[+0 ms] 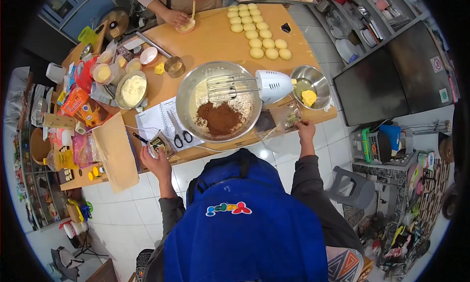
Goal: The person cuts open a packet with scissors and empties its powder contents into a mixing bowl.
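Note:
My left hand (157, 165) is closed at the table's front edge on a small clear packet (161, 144) with a dark label. My right hand (306, 130) pinches the edge of a clear plastic bag (281, 124) at the front right. Between them sits a large steel mixing bowl (182, 103) with pale batter, flour and a mound of brown powder (221, 118). A white hand mixer (275, 86) lies across its rim, beaters over the bowl. Scissors (178, 135) with dark handles rest on an open notebook (151, 119) near my left hand.
Rows of pale dough balls (257, 32) cover the far right. A steel bowl (313, 76) holds a yellow lump. A co-worker's hand (176, 18) works dough into a small mould across the table. Cream fills another bowl (132, 90); a grey stool (353, 186) stands right.

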Demonstrator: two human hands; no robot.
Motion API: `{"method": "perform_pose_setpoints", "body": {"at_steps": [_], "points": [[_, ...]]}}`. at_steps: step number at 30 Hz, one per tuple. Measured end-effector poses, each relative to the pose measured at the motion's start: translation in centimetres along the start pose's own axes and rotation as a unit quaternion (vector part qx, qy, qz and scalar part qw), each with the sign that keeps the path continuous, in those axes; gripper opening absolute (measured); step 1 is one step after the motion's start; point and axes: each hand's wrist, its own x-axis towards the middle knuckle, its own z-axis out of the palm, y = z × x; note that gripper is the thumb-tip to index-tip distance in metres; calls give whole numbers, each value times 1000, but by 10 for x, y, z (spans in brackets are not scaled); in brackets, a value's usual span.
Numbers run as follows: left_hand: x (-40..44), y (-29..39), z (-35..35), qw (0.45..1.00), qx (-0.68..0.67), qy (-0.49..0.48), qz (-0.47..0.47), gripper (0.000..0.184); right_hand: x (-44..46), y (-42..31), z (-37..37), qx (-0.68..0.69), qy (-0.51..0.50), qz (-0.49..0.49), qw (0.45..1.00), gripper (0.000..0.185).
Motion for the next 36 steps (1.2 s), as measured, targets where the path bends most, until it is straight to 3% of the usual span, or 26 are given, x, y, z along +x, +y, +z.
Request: {"method": "perform_pose_setpoints", "body": {"at_steps": [4, 7, 12, 14, 17, 20, 22, 24, 26, 29, 32, 36], "points": [[-2, 5, 4, 1000, 0, 8, -3, 47, -20, -14, -27, 136, -42, 107, 984, 15], [3, 9, 5, 1000, -7, 17, -5, 45, -21, 2, -50, 225, -67, 126, 964, 17], [14, 26, 3, 997, -60, 57, -12, 39, -38, 8, -92, 264, -56, 108, 957, 19], [18, 31, 2, 992, -98, 77, 18, 36, -50, -7, -103, 289, -34, 87, 953, 19], [25, 60, -1, 982, -164, 79, 56, 27, -69, -60, -107, 330, -80, 27, 940, 19], [36, 94, -5, 961, -251, 7, 119, 19, -93, -136, -82, 218, -164, -56, 961, 19], [43, 124, -13, 938, -279, -117, 168, 21, -107, -173, -50, 141, -234, -173, 946, 18], [51, 152, -13, 909, -301, -172, 231, 25, -125, -210, -16, 26, -301, -271, 914, 22], [57, 185, -22, 911, -267, -206, 239, 28, -145, -237, 18, -125, -299, -352, 878, 20], [60, 198, -19, 889, -266, -256, 271, 24, -165, -252, 58, -248, -284, -458, 805, 17], [59, 183, -2, 866, -244, -301, 316, 18, -178, -262, 76, -284, -290, -517, 754, 14], [54, 171, 9, 864, -294, -328, 243, 9, -175, -260, 81, -184, -316, -487, 793, 19]]}}
